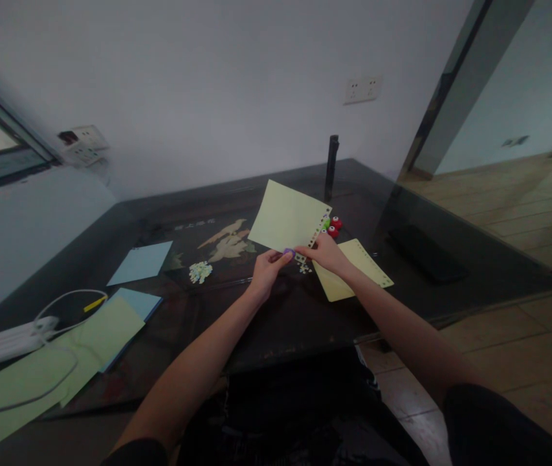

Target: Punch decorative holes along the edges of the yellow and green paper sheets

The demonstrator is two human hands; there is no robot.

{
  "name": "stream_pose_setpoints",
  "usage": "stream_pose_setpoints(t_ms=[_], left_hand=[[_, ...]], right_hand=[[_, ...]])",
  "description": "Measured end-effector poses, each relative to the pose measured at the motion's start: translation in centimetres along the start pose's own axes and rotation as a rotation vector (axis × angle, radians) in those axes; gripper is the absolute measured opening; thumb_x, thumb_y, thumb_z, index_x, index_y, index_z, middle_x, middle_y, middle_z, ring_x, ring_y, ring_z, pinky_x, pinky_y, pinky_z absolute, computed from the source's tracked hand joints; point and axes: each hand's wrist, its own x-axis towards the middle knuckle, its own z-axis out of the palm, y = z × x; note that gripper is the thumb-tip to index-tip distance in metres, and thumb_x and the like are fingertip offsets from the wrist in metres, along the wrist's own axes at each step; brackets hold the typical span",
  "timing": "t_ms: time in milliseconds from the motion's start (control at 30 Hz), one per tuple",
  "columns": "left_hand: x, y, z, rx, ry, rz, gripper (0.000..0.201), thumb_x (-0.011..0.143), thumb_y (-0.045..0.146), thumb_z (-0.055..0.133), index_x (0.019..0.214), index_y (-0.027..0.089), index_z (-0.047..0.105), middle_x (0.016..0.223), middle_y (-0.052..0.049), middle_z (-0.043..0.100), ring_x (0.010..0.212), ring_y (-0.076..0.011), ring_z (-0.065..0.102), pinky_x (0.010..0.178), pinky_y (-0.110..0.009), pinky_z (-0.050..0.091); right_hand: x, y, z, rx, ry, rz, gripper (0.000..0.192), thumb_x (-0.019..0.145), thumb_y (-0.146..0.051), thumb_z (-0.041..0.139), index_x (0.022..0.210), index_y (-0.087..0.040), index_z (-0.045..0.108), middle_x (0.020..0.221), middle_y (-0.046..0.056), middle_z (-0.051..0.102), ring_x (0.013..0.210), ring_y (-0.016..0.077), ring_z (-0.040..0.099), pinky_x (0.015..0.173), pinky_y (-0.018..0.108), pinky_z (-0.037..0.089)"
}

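Above the table I hold up a pale yellow-green sheet of paper (288, 213), tilted, with a row of small punched shapes along its right edge. At its lower corner sits a small purple craft punch (289, 252). My left hand (266, 270) pinches this punch between thumb and fingers. My right hand (328, 254) is closed on the sheet's punched edge, its thumb reaching to the punch. Small punched paper bits (304, 266) lie below the hands. Red and green punches (334, 224) stand just behind my right hand, partly hidden by the sheet.
A yellow punched sheet (353, 272) lies under my right forearm. Left are a pile of paper bits (200, 272), a blue sheet (140, 262), green sheets (105, 330) and a white power strip (6, 343) with a cable. A black upright object (331, 167) stands at the back.
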Motion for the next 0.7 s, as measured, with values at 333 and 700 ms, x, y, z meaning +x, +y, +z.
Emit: stream_pose_setpoints(t_ms=[333, 700], left_hand=[[0.31, -0.55, -0.26, -0.020, 0.001, -0.034, 0.038, 0.060, 0.040, 0.081, 0.083, 0.012, 0.072, 0.086, -0.009, 0.073, 0.083, -0.0202, 0.065, 0.085, -0.033, 0.047], [0.00, -0.76, 0.15, -0.095, -0.076, -0.102, 0.034, 0.061, 0.036, 0.081, 0.085, 0.013, 0.071, 0.090, -0.008, 0.072, 0.085, -0.0169, 0.064, 0.090, -0.033, 0.045]], right_hand=[[0.11, 0.32, 0.10, -0.047, 0.009, 0.034, 0.022, 0.074, -0.019, 0.066, 0.094, -0.011, 0.069, 0.090, 0.010, 0.073, 0.081, 0.0224, 0.067, 0.077, 0.037, 0.053], [0.10, 0.42, 0.00, -0.084, 0.027, 0.052, 0.019, 0.076, -0.021, 0.064, 0.091, -0.010, 0.069, 0.088, 0.011, 0.072, 0.082, 0.0235, 0.067, 0.076, 0.036, 0.052]])
